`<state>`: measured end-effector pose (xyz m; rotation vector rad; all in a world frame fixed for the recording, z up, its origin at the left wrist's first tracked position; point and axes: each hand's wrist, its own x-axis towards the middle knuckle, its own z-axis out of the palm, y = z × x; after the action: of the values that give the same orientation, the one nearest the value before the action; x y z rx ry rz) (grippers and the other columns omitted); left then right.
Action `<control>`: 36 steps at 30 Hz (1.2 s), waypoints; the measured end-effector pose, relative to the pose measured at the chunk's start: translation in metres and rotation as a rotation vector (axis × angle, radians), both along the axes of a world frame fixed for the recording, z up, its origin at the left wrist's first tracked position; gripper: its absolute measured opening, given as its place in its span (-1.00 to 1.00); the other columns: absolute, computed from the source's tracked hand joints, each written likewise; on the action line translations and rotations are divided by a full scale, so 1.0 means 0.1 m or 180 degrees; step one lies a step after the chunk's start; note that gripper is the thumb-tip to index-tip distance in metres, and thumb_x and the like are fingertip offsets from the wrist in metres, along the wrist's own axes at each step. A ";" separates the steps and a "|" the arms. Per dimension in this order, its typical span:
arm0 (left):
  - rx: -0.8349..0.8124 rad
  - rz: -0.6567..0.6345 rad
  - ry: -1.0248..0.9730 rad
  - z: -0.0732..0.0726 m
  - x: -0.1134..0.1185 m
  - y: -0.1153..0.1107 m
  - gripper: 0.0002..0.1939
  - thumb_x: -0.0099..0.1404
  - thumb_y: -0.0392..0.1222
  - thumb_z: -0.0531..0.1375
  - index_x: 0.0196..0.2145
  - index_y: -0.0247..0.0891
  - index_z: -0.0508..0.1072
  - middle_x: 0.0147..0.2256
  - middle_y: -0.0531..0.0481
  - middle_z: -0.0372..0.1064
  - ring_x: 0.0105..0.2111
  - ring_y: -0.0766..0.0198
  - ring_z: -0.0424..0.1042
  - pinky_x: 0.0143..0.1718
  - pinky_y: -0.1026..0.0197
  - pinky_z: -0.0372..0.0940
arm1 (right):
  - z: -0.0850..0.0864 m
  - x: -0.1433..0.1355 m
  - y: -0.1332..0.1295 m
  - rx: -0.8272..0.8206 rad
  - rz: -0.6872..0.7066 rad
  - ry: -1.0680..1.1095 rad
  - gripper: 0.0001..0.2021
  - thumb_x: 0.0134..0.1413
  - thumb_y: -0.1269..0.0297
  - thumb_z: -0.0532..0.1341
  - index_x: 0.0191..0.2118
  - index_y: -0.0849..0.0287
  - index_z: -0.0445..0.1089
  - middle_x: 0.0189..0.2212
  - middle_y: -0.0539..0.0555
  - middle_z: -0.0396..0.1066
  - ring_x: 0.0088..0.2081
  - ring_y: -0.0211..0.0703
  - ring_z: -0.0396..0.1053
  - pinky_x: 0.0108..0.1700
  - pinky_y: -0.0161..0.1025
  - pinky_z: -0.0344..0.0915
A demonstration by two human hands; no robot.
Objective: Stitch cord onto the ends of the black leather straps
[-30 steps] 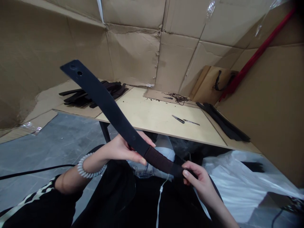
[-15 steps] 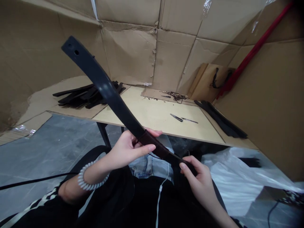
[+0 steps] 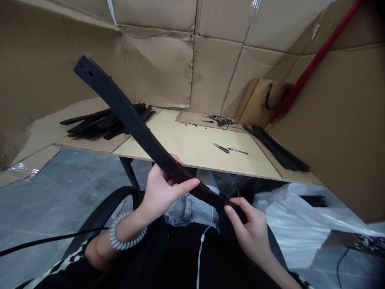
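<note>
A long, curved dark strip (image 3: 132,116) slants from the upper left down to my lap, with two holes at its far end. A dark brown wrap (image 3: 182,175) covers part of its lower half. My left hand (image 3: 165,186) grips the strip at the wrap, thumb on top and fingers beneath. Near the strip's lower end, my right hand (image 3: 248,220) pinches it between thumb and finger; its other fingers are partly hidden.
Beyond my hands is a table (image 3: 180,140) with snips (image 3: 221,147), a thin tool (image 3: 238,151) and tangled brown cord (image 3: 222,121). Dark strips lie in a left pile (image 3: 102,122) and a right pile (image 3: 276,148). White plastic (image 3: 288,224) hangs at the right.
The strip's far end has dropped slightly and moved left. My left hand has shifted a little, its fingers now more tucked behind the strip. The view has moved slightly.
</note>
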<state>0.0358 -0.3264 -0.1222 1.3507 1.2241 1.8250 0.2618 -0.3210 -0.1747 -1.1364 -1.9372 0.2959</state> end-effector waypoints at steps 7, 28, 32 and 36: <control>-0.0398 -0.1172 -0.0095 -0.01 -0.09 0.04 -0.34 -0.10 -0.31 0.48 -0.07 -0.22 0.29 -0.29 -0.04 0.53 -0.24 0.13 0.58 -0.25 0.21 0.48 | 0.00 0.00 0.02 0.0023 -0.0075 -0.0080 -0.74 0.25 0.09 0.16 -0.34 0.15 0.42 -0.55 -0.04 0.46 -0.53 -0.23 0.40 -0.44 -0.32 0.26; -0.0452 -0.1467 -0.0213 -0.06 -0.05 0.03 -0.41 0.04 -0.30 0.41 -0.05 -0.18 0.20 -0.30 -0.06 0.53 -0.24 0.11 0.60 -0.26 0.20 0.50 | -0.01 -0.02 0.01 0.0209 -0.0064 -0.0193 -0.75 0.28 0.12 0.14 -0.35 0.16 0.40 -0.54 -0.03 0.48 -0.53 -0.21 0.44 -0.45 -0.31 0.26; -0.0343 -0.0839 -0.0314 -0.10 0.03 0.03 -0.43 -0.05 -0.31 0.44 -0.20 -0.17 0.18 -0.43 0.11 0.43 -0.38 0.20 0.58 -0.36 0.27 0.49 | -0.03 -0.04 0.00 0.0366 -0.0091 -0.0226 -0.76 0.28 0.13 0.13 -0.33 0.17 0.40 -0.54 -0.03 0.48 -0.53 -0.21 0.44 -0.44 -0.31 0.26; -0.0192 -0.0309 -0.0407 -0.11 0.12 0.04 -0.41 -0.13 -0.26 0.48 -0.25 -0.17 0.20 -0.45 0.15 0.38 -0.44 0.26 0.53 -0.41 0.28 0.49 | -0.01 -0.04 0.00 0.0433 -0.0100 -0.0243 -0.75 0.29 0.13 0.12 -0.34 0.16 0.40 -0.55 -0.03 0.47 -0.54 -0.22 0.42 -0.45 -0.31 0.24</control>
<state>0.0476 -0.3228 -0.1336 1.2195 1.1190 1.7641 0.2573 -0.3209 -0.1756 -1.1014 -1.9723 0.1032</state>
